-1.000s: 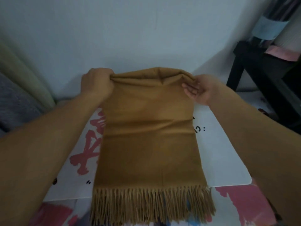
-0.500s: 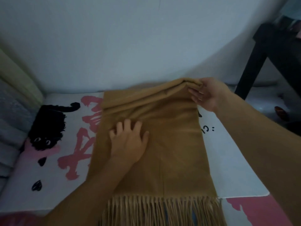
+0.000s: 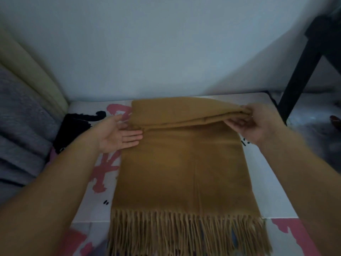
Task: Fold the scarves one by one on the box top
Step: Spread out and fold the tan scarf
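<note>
Left hand [image 3: 118, 136] has slid off the scarf [image 3: 182, 163] to its 9 o'clock edge, flat and empty. Right hand [image 3: 255, 124] pinches the 2 o'clock fold. Advise matching corners before pressing.

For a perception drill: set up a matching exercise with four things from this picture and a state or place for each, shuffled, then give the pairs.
Things:
1. left hand
2. right hand
3. fringe
4. black table leg

States or places:
A. hangs over the near edge of the box top
B. stands at the far right
C. pinches the folded far edge of the scarf
D. open, palm up, fingertips at the scarf's left edge

Pairs: 1-D, 2-C, 3-A, 4-B
</note>
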